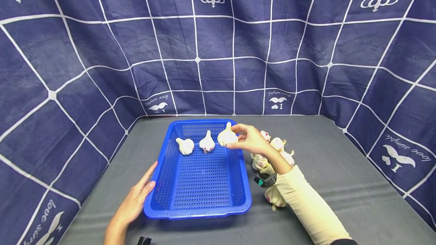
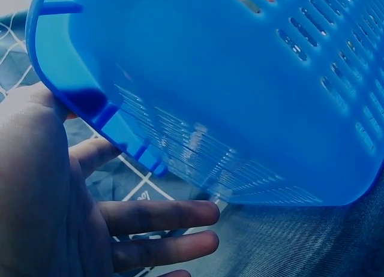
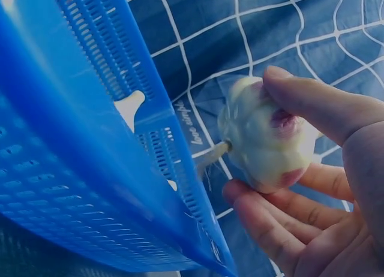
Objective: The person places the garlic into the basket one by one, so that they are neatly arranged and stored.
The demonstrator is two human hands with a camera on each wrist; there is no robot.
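Observation:
My right hand (image 1: pixel 253 139) pinches a white garlic bulb (image 1: pixel 227 136) between thumb and fingers, above the far right part of a blue plastic basket (image 1: pixel 201 213). Purple patches mark this garlic bulb (image 3: pixel 267 136) in the right wrist view, and its root end faces the basket wall. Inside the basket, near its far end, lie two more bulbs: one garlic bulb (image 1: pixel 185 146) at the left and another garlic bulb (image 1: pixel 207 143) in the middle. At the basket's left rim rests my left hand (image 1: pixel 134 199); its fingers (image 2: pixel 162 217) are extended along the outside.
Several loose garlic bulbs (image 1: pixel 259 162) lie right of the basket, partly hidden by my right forearm. A grey cloth (image 1: pixel 323 154) covers the table. Around the back and sides hangs a dark blue curtain (image 1: pixel 252 75) with white grid lines.

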